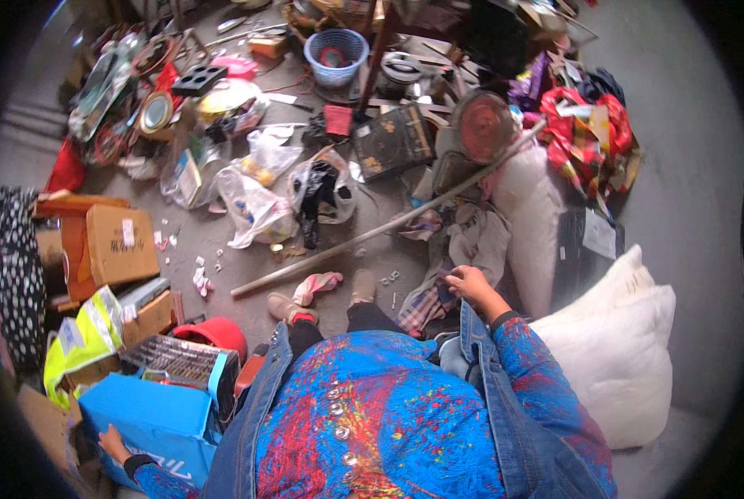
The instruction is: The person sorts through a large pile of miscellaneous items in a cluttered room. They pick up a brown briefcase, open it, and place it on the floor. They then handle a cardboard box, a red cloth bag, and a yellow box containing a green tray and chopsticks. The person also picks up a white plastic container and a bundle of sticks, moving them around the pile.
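My right hand [473, 289] reaches down over a checked cloth [431, 307], its fingertips bent close together at the cloth's upper edge. I cannot tell whether they grip it. A pale crumpled garment [481, 237] lies just beyond. At the lower left, my left hand [115, 444] is against the side of a blue box [147, 405], fingers apart and nothing seen in them. Between my shoes lies a pink and white cloth [317, 288]. A long pale pole [384, 232] slants across the floor in front of my feet.
White stuffed bedding [609, 349] bulges at my right, beside a dark case [581, 249]. Plastic bags [256, 209], a patterned black box [393, 142] and a blue basket [336, 59] lie ahead. Cardboard boxes [122, 244], a yellow reflective vest [85, 346] and a red cap [219, 334] crowd the left.
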A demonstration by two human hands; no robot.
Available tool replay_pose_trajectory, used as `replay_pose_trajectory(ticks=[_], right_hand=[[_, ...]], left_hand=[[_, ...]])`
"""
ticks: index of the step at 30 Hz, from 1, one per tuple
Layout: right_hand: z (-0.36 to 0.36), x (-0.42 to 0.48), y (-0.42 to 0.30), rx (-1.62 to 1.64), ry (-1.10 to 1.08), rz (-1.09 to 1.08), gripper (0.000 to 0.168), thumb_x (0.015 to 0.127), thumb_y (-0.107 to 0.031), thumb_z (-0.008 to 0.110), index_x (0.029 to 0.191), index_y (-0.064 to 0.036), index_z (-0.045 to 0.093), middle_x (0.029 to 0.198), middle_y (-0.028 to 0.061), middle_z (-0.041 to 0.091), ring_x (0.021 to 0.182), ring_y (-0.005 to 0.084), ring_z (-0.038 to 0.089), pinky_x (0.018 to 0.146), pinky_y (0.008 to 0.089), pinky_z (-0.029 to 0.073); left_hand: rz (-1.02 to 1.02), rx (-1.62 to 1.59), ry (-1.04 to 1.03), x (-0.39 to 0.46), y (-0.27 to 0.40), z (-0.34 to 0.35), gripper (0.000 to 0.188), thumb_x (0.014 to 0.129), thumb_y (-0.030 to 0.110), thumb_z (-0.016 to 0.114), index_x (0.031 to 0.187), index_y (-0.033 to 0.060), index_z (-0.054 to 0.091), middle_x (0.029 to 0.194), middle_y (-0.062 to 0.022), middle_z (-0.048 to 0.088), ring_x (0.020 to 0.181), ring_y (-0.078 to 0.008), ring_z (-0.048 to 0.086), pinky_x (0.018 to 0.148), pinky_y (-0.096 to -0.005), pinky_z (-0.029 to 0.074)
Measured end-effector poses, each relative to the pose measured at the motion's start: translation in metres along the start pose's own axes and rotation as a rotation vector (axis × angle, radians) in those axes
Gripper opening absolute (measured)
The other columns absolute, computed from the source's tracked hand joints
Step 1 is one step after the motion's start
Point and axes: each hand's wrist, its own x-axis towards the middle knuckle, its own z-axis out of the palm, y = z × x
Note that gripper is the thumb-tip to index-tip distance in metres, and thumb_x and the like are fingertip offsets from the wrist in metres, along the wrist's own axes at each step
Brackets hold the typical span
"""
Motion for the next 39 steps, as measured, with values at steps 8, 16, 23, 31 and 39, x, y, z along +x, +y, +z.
replay_pose_trajectory(ticks=[8,16,23,31,39], right_hand=[[-0.002,0.008,0.179,0.1,0.208,0.106,0.039,0.071,-0.035,0.063,0.091,0.0,0.065,0.089,0.0196,0.063,0.085,0.0328,0.06,0.077,0.0379,0.047],[0.001,-0.06,0.181,0.573,0.209,0.303,0.028,0.082,-0.018,0.06,0.1,0.003,0.056,0.087,0.0125,0.063,0.072,0.0204,0.063,0.057,0.0338,0.05],[0.027,-0.104,0.205,0.867,0.356,0.392,0.027,0.079,-0.015,0.062,0.092,0.008,0.057,0.08,0.0135,0.062,0.064,0.0211,0.062,0.056,0.0293,0.051],[0.034,-0.108,0.199,0.834,0.346,0.531,0.022,0.081,-0.014,0.061,0.092,0.006,0.059,0.075,0.0101,0.062,0.062,0.0175,0.062,0.053,0.029,0.049],[-0.035,-0.064,0.113,0.455,0.315,0.309,0.026,0.082,-0.015,0.058,0.099,0.005,0.057,0.084,0.0118,0.064,0.069,0.0173,0.063,0.062,0.0276,0.05]], left_hand=[[0.86,-0.117,0.33,-0.185,0.237,-0.046,0.045,0.079,0.022,0.06,0.113,-0.0054,0.051,0.13,-0.0283,0.036,0.124,-0.0385,0.031,0.1,-0.0398,0.028],[1.512,-0.183,-0.224,-0.386,0.373,0.001,0.041,0.072,0.018,0.064,0.109,0.0014,0.055,0.136,-0.0238,0.029,0.124,-0.0367,0.032,0.101,-0.0378,0.029],[1.709,-0.004,-0.436,-0.469,0.425,0.011,0.045,0.074,0.027,0.063,0.112,0.0022,0.054,0.123,-0.0208,0.047,0.114,-0.0338,0.045,0.095,-0.0384,0.037],[1.616,-0.031,-0.685,-0.461,0.456,0.026,0.043,0.077,0.026,0.06,0.112,0.0008,0.054,0.103,-0.0209,0.06,0.091,-0.0301,0.061,0.08,-0.0359,0.048],[1.512,-0.028,-0.676,-0.411,0.475,0.07,0.043,0.077,0.025,0.06,0.11,-0.0021,0.054,0.099,-0.0212,0.061,0.091,-0.0303,0.061,0.08,-0.0362,0.047]])
